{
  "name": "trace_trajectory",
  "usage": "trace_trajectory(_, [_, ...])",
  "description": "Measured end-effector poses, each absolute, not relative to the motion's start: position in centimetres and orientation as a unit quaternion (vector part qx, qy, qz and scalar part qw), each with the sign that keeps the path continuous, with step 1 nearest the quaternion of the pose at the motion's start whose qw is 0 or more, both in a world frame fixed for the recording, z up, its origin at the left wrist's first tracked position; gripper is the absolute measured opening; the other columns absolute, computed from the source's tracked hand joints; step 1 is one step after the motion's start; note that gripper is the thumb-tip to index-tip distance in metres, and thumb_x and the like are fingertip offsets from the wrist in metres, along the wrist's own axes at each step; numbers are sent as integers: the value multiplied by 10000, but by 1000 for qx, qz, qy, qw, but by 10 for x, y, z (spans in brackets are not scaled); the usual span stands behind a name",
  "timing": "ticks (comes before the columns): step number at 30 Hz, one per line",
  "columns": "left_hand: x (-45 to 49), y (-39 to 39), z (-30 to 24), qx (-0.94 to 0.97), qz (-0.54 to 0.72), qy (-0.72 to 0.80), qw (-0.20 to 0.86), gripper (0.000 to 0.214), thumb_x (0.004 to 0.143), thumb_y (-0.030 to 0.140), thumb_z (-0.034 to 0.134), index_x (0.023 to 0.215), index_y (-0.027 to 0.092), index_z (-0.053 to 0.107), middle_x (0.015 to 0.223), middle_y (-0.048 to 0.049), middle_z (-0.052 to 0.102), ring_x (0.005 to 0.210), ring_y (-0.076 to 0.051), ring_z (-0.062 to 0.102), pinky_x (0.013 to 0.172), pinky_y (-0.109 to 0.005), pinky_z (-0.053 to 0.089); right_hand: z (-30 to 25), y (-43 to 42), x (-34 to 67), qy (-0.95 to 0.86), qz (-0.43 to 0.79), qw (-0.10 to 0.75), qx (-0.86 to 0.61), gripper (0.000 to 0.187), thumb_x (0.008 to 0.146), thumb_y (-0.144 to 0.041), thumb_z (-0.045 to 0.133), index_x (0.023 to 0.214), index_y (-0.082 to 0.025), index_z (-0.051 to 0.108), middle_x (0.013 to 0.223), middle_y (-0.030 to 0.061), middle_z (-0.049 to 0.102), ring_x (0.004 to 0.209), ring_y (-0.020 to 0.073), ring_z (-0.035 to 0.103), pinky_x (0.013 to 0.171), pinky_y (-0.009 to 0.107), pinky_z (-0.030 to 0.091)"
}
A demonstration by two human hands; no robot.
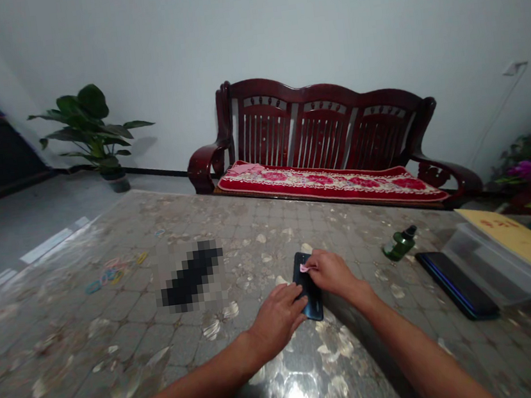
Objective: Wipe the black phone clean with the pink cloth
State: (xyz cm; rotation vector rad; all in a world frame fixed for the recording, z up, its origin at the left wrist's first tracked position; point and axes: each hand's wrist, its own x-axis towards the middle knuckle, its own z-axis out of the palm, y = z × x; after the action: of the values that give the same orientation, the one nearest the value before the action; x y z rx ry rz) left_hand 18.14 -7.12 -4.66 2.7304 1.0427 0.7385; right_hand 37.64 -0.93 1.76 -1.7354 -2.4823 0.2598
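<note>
A dark phone (307, 287) lies flat on the patterned table (116, 320), a little ahead of me. My left hand (280, 316) rests its fingers on the phone's near left edge and holds it down. My right hand (330, 272) is over the phone's far end, with thumb and finger pinched on a small pink tab (305, 268) that lies against the phone's surface.
A pixelated dark object (192, 276) lies to the left, with small coloured bits (110, 275) beyond it. To the right are a green bottle on its side (399, 244), a second dark phone or tablet (454, 282) and a clear box with a yellow lid (509, 253). A wooden bench (327, 146) stands behind.
</note>
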Motion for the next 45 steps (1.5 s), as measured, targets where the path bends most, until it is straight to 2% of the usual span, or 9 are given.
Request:
trace_trajectory(6, [182, -70, -52, 906, 244, 342, 57, 258, 936, 280, 651, 1185, 211, 644, 1268, -95, 679, 1222, -239, 618, 1114, -431, 444, 17, 10, 359, -814, 39, 63, -576, 314, 957, -175, 460, 1024, -227, 763, 1020, 76, 671, 933, 184, 614, 754, 251, 399])
trace_trajectory(10, [183, -69, -50, 902, 245, 351, 63, 246, 932, 288, 656, 1165, 210, 650, 1244, -89, 689, 1202, -245, 627, 1100, -441, 453, 7, 6, 357, -843, 51, 67, -531, 308, 933, -140, 489, 1027, -239, 766, 1000, 68, 666, 915, 183, 610, 741, 252, 400])
trace_trajectory(14, [184, -69, -47, 903, 239, 348, 80, 208, 922, 289, 671, 1117, 215, 659, 1211, -72, 695, 1172, -245, 638, 1049, -423, 490, 1, -3, 367, -888, 76, 86, -446, 269, 911, -140, 529, 948, -252, 771, 920, 43, 663, 861, 168, 596, 716, 242, 388])
trace_trajectory(20, [183, -71, -41, 901, 235, 353, 86, 196, 945, 290, 635, 1129, 224, 653, 1217, -71, 690, 1169, -239, 636, 1068, -437, 473, -3, -5, 376, -873, 53, 130, -466, 261, 906, -127, 538, 959, -236, 769, 903, 50, 648, 831, 169, 587, 703, 248, 391])
trace_trajectory(25, [183, -71, -39, 901, 233, 350, 104, 199, 936, 284, 646, 1127, 226, 649, 1212, -67, 686, 1164, -233, 635, 1052, -413, 483, -7, -13, 383, -896, 91, 150, -407, 240, 881, -102, 552, 892, -232, 754, 847, 28, 637, 811, 159, 586, 691, 236, 392])
trace_trajectory(31, [182, -70, -45, 900, 238, 355, 86, 219, 947, 298, 635, 1154, 227, 646, 1258, -75, 679, 1184, -236, 632, 1079, -438, 461, -15, -11, 396, -856, 66, 208, -468, 252, 903, -111, 534, 945, -218, 758, 845, 42, 627, 810, 168, 592, 725, 251, 416])
trace_trajectory(36, [182, -70, -42, 902, 240, 346, 96, 203, 950, 290, 632, 1140, 223, 648, 1225, -65, 697, 1198, -227, 626, 1083, -427, 460, -16, -21, 399, -888, 103, 198, -402, 237, 890, -110, 539, 887, -220, 750, 814, 29, 615, 795, 159, 581, 703, 240, 405])
trace_trajectory(42, [182, -71, -42, 896, 245, 361, 81, 192, 945, 282, 629, 1121, 223, 678, 1239, -86, 697, 1165, -235, 650, 1077, -439, 478, -18, -18, 409, -832, 96, 228, -496, 282, 920, -122, 502, 973, -216, 763, 859, 43, 628, 817, 163, 599, 745, 248, 432])
trace_trajectory(45, [182, -71, -43, 894, 248, 363, 85, 199, 939, 273, 637, 1129, 227, 675, 1231, -79, 703, 1165, -231, 652, 1088, -439, 473, -18, -24, 408, -846, 107, 229, -469, 274, 910, -115, 510, 951, -220, 760, 850, 39, 620, 810, 161, 592, 742, 245, 432])
